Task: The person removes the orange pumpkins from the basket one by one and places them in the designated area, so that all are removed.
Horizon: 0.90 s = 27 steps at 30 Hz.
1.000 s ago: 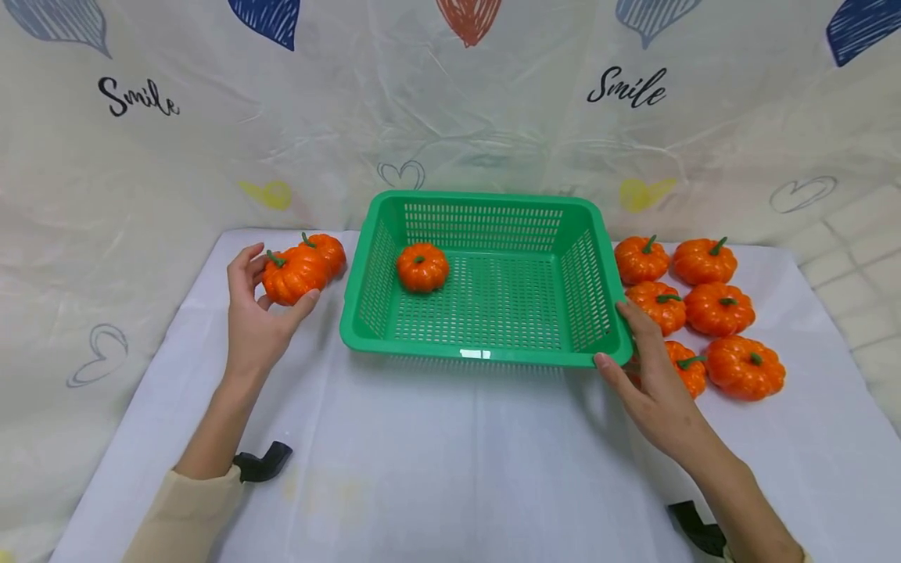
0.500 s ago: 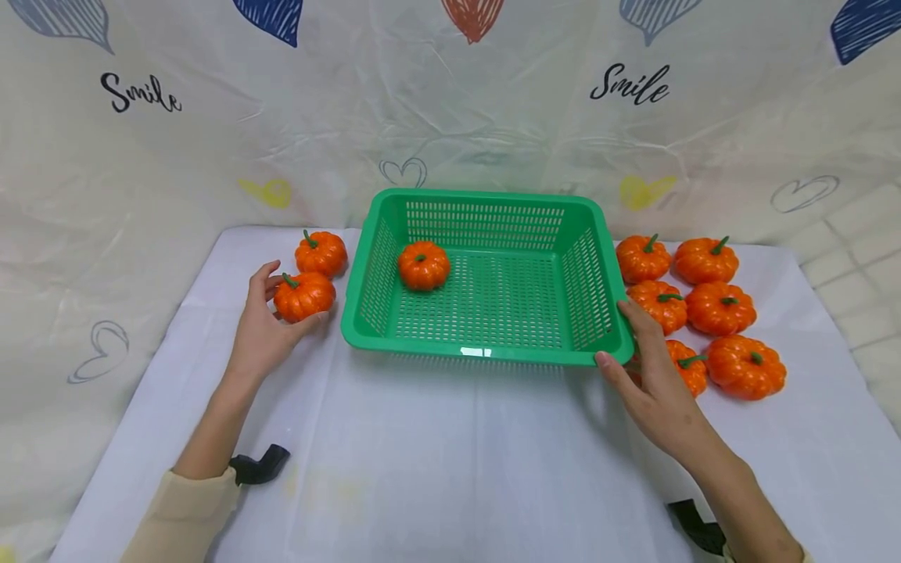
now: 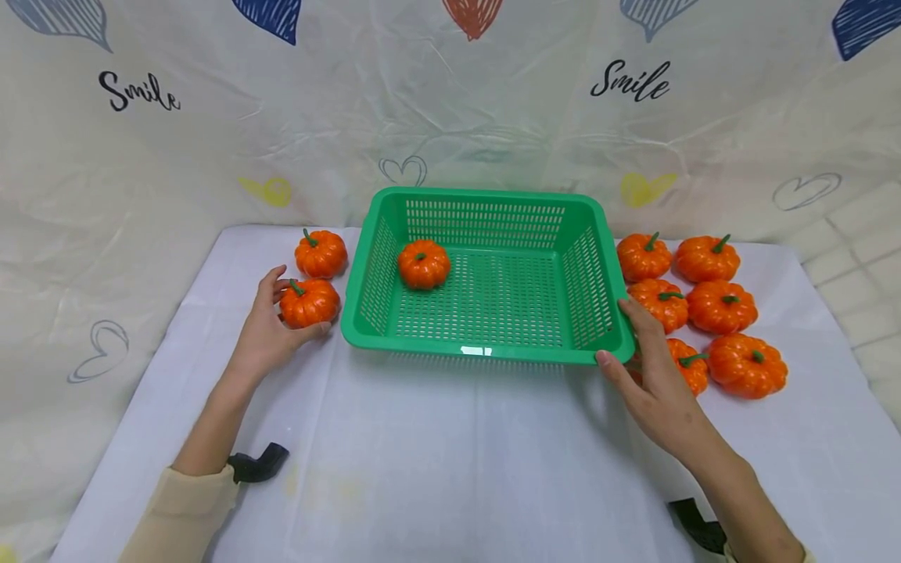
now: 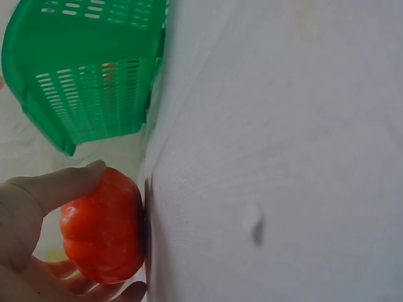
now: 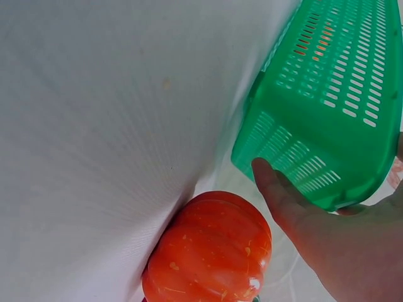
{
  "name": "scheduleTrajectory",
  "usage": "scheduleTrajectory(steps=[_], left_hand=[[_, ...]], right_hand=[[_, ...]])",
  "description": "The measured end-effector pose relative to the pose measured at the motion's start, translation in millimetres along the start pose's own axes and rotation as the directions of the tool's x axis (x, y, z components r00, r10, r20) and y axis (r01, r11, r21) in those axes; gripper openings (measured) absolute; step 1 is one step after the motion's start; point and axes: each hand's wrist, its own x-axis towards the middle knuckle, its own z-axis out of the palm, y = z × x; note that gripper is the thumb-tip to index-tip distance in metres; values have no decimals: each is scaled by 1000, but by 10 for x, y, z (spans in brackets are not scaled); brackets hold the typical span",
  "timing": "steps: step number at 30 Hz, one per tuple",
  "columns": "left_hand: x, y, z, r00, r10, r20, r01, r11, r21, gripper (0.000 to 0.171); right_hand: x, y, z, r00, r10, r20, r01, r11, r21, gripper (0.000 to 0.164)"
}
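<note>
My left hand (image 3: 271, 332) holds a small orange pumpkin (image 3: 310, 303) on the table, thumb on its near side and fingers round its left. In the left wrist view, that pumpkin (image 4: 106, 229) rests against the white cloth. Just behind it sits another pumpkin (image 3: 321, 253). A green perforated basket (image 3: 486, 354) stands in the middle with one pumpkin (image 3: 424, 264) inside, towards its left. At the basket's front right corner my right hand (image 3: 662, 391) grips the rim; the right wrist view shows the thumb (image 5: 277, 192) along the basket wall (image 5: 302, 135).
Several pumpkins (image 3: 721, 307) stand in two columns right of the basket, one partly hidden by my right hand. White cloth (image 3: 450, 469) covers the table. A printed curtain (image 3: 486, 117) hangs directly behind the basket.
My left hand has brought its pumpkin down and towards me, slightly right, from in front of the rear pumpkin onto the table. The right hand and basket stay in place.
</note>
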Motion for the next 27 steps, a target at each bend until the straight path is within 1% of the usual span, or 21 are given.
scheduleTrajectory(steps=[4,7,11,13,16,19,21,22,23,25,27], left_hand=[[1,14,-9,1000,0,22,0,1000,4,120],[-5,34,-29,999,21,50,-22,1000,13,121],[-25,88,-98,996,39,79,-41,999,25,121],[-40,130,-146,996,46,80,-49,998,30,118],[-63,213,-218,996,63,63,-66,997,44,111],[-90,324,-282,997,75,11,-76,996,55,101],[-102,406,-301,995,89,-48,-87,995,47,94],[-108,450,-303,991,103,-85,-100,994,39,89],[-111,492,-297,984,123,-126,-120,992,28,84],[-108,577,-267,965,169,-201,-171,985,4,74],[-101,665,-220,943,217,-253,-227,974,-12,67]], right_hand=[[3,-10,-3,1000,-9,-4,9,1000,7,83],[2,-12,2,1000,-10,-8,11,1000,17,83],[3,-6,4,1000,-1,-3,1,1000,8,83],[4,-7,5,1000,7,-4,-7,1000,2,83],[3,-14,7,1000,-2,-4,2,1000,6,83],[3,-22,9,1000,-12,-5,12,1000,15,84],[4,-23,4,1000,-10,-6,10,1000,9,83],[7,-21,1,1000,-6,-7,6,1000,6,83],[8,-18,-1,1000,-1,-7,1,1000,1,83],[8,-14,-4,1000,9,-9,-9,1000,-4,83],[9,-12,-1,1000,8,-6,-8,1000,-1,83]])
